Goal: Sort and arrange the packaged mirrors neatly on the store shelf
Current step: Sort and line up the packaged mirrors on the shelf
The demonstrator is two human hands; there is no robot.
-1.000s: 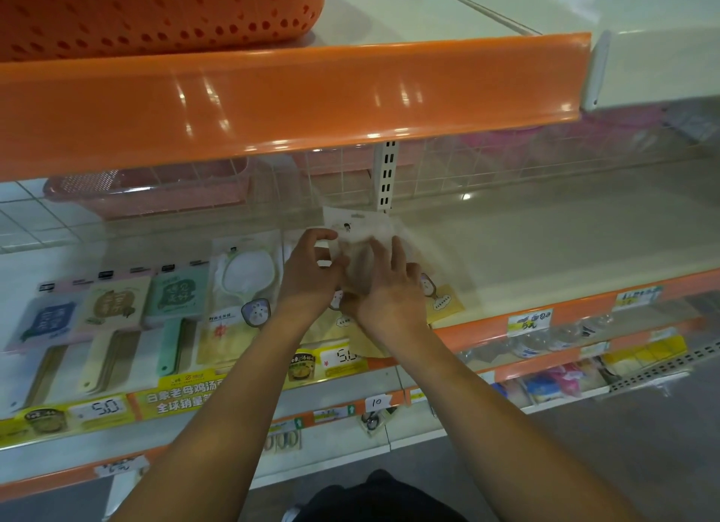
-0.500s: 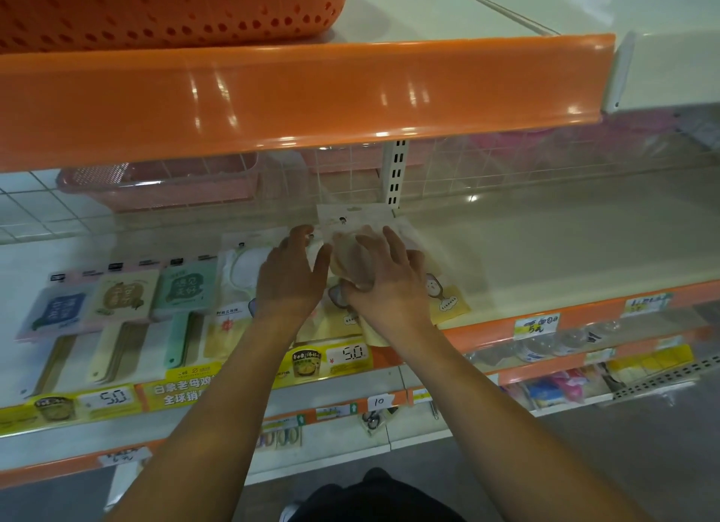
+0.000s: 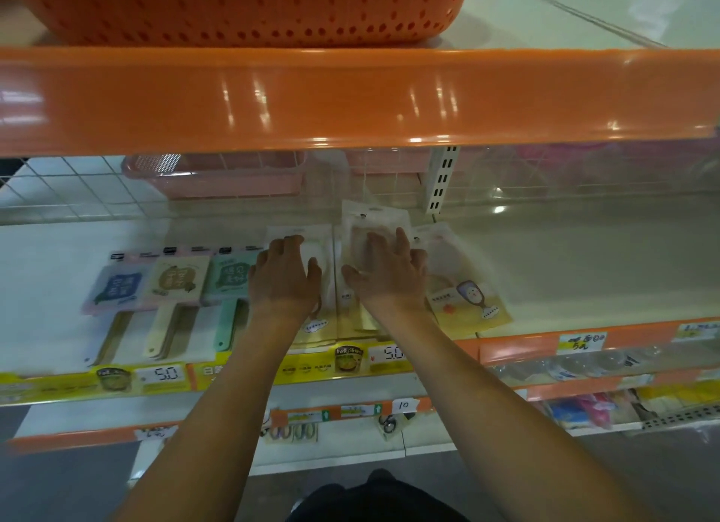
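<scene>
Several packaged hand mirrors lie flat on the middle shelf (image 3: 584,272). My left hand (image 3: 284,280) rests palm-down on a white-and-yellow mirror pack (image 3: 317,326). My right hand (image 3: 385,276) lies flat, fingers spread, on the clear pack (image 3: 374,219) beside it. Another yellow pack with a cartoon mirror (image 3: 471,303) lies just right of my right hand. To the left sit a blue pack (image 3: 117,287), a beige pack (image 3: 175,282) and a green pack (image 3: 230,278), handles pointing toward me. Neither hand visibly grips anything.
An orange shelf lip (image 3: 350,97) overhangs the work area, with an orange perforated basket (image 3: 241,7) on top. Pink baskets (image 3: 218,174) stand behind a wire grid at the back. Price tags (image 3: 163,374) line the shelf front. Lower shelves hold small goods (image 3: 584,408).
Both hands held one clear pack together, lifted; now they have parted and lie flat on neighbouring packs. The left hand moved left. My view has shifted a little lower.
</scene>
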